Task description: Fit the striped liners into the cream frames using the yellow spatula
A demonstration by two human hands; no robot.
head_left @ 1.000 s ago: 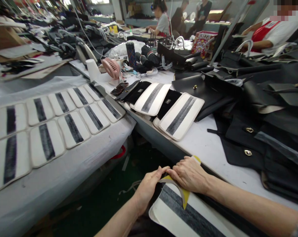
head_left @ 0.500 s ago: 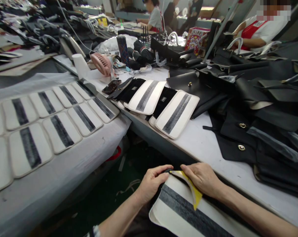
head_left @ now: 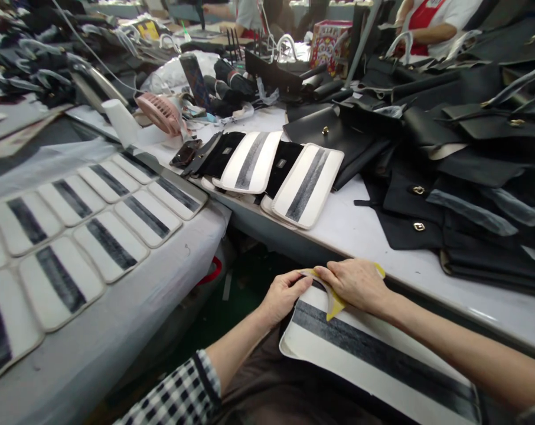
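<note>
Across my lap lies a white panel (head_left: 351, 345) with a dark grey stripe along it and black material under its edge. My left hand (head_left: 289, 295) is closed at its upper left corner, thumb and fingers pinching the edge. My right hand (head_left: 356, 286) is closed on a yellow strip (head_left: 337, 308) with a pale inner side. The strip bends up from the panel's upper edge, and its far end sticks out past my knuckles. At the pinched corner the two hands nearly meet. My right palm hides the strip's middle.
Several striped panels (head_left: 110, 245) lie in rows on the left table (head_left: 170, 283). More panels (head_left: 309, 186) rest on black pieces at the edge of the right table (head_left: 351, 215). Black bags (head_left: 418, 200) pile up there. A pink fan (head_left: 161, 112) stands behind; a co-worker (head_left: 431, 29) is beyond.
The view has tilted down and shifted. Both hands and the panel appear higher in view, and my right hand has moved further over the yellow strip, covering more of it.
</note>
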